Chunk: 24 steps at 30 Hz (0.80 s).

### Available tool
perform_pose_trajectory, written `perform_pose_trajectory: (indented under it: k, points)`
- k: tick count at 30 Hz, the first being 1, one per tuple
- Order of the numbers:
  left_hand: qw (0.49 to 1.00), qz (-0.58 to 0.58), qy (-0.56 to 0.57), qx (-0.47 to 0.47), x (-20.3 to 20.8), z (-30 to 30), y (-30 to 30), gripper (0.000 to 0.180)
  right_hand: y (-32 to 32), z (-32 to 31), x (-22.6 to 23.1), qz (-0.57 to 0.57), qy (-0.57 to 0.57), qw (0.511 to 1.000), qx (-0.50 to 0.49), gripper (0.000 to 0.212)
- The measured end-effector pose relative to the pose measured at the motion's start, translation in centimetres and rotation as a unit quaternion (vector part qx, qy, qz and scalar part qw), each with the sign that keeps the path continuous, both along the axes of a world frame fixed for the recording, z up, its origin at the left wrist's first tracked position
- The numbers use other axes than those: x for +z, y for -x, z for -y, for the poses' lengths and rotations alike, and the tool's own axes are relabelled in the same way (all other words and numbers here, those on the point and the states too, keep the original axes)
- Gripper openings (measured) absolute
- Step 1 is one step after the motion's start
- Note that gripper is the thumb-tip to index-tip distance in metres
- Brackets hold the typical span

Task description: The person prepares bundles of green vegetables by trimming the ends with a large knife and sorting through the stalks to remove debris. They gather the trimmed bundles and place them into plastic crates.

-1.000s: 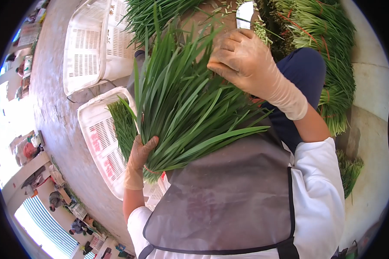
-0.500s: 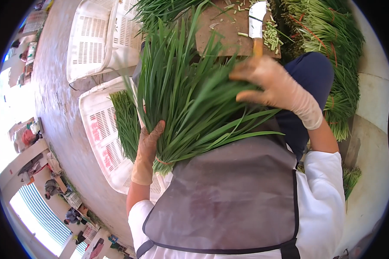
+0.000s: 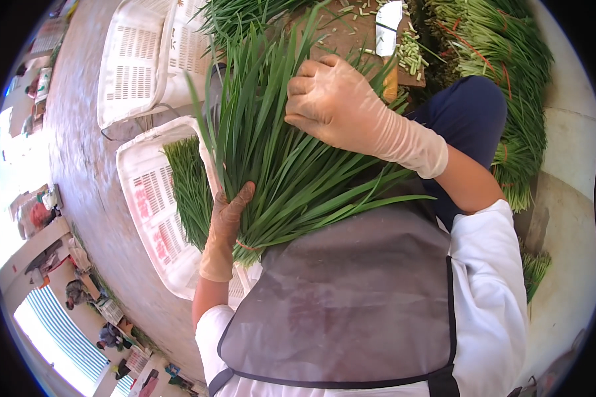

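A big bundle of long green leaves [image 3: 271,165], tied near its base, fans out above my grey apron [image 3: 351,298]. My left hand [image 3: 226,221], in a thin glove, grips the bundle near the tied end. My right hand [image 3: 338,102], also gloved, rests with curled fingers on the upper leaves of the same bundle. Behind the bundle lies a wooden cutting board [image 3: 351,33] with a cleaver [image 3: 387,26] and cut green stem pieces [image 3: 412,56] on it.
A white slotted crate [image 3: 146,198] at my left holds more green leaves [image 3: 189,192]. Another white crate [image 3: 139,59] stands behind it. Heaps of green stalks [image 3: 510,86] lie to the right of my blue trouser knee [image 3: 463,112]. Distant people show at the lower left.
My right hand has moved down from near the cutting board onto the leaves. The bundle has risen more upright in my left hand.
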<state>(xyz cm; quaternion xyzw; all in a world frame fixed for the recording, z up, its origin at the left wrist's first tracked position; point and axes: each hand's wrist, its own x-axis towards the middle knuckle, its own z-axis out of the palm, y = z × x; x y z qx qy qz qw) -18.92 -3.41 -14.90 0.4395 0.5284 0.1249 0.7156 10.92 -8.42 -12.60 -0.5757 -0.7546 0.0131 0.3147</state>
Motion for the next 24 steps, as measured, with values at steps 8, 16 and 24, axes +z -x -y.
perform_pose_trajectory:
  k: [8, 16, 24]
  points:
    - [0.999, 0.024, 0.027, 0.021, -0.4, 0.0, 0.3, 0.042, -7.4, 3.4, 4.3, -0.01, -0.049, 0.988, -0.149, 0.032]
    - [0.999, 0.021, 0.039, 0.016, 0.1, -0.5, -0.3, 0.039, -4.0, 5.1, 1.6, 0.007, 0.061, 0.998, -0.027, 0.02]
    - [1.0, 0.021, -0.015, -0.004, -0.7, 0.0, 0.7, 0.04, -5.9, 4.1, -0.1, -0.157, 0.021, 0.973, -0.17, 0.006]
